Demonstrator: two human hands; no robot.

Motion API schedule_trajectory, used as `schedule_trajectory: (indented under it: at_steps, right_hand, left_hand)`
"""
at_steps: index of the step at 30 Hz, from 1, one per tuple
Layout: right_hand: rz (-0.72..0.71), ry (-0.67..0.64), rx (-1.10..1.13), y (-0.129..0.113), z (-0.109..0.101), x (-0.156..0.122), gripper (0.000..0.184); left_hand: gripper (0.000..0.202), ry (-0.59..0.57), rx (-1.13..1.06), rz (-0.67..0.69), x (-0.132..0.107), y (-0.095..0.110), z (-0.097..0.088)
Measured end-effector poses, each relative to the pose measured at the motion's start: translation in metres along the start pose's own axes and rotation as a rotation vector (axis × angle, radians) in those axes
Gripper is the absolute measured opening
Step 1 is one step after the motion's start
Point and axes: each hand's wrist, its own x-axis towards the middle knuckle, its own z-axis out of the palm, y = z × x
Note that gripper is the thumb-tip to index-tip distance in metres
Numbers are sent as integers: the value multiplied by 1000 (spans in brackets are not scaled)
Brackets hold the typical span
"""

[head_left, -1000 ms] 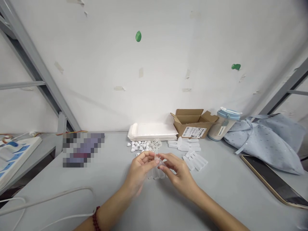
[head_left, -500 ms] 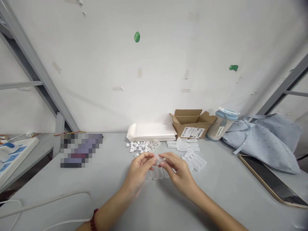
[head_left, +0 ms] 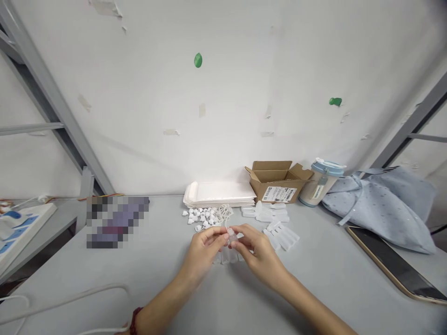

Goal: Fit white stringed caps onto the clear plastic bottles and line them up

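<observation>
The left grip (head_left: 202, 249) and right grip (head_left: 256, 246) meet above the worktop (head_left: 223, 307), thumbs and fingertips pinching a small translucent plastic vial (head_left: 232, 237) between them. A white cord (head_left: 227, 223) runs down to the pinch point from a loose cord bundle (head_left: 223, 212) directly behind the grip. A row of clear plastic tubes (head_left: 225, 256) lies below the grip, partly hidden by the fingers. White plastic caps (head_left: 200, 215) are scattered behind and left of the grip. To the right are 2 further groups of clear tubes: the nearer group (head_left: 286, 237) beside the right grip, the farther group (head_left: 267, 214) in front of an open cardboard box (head_left: 279, 195).
</observation>
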Motion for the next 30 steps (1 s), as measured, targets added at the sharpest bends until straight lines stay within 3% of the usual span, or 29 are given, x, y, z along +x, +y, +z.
schedule_trajectory:
  at_steps: [3,6,8,11,15,19,23,27,30]
  right_hand:
    - [66,30,52,-2,-1,1,17]
    - [153,53,90,-2,-2,2,18]
    - [207,63,136,-1,-4,3,20]
    - [265,82,224,1,-8,5,24]
    - [264,99,327,5,-19,12,27]
    - [270,65,355,9,-33,18,22]
    - [291,-8,179,15,-43,18,12]
    - [190,-64,-122,18,-44,14,26]
    - [148,-94,-219,18,-41,11,31]
  left_hand:
    - [23,79,209,146,-1,-5,0]
    - [28,133,540,535,-1,-12,-2]
    - [33,74,728,791,2,-13,-5]
    - [34,-42,945,967,9,-9,-6]
    - [34,-107,1074,1018,24,2,0]
    - [30,-65,1004,985,36,6,15]
    - [30,-71,947,918,37,-1,26]
    - [35,-63,922,841,33,-11,27]
    - [36,-95,917,746,31,-15,22]
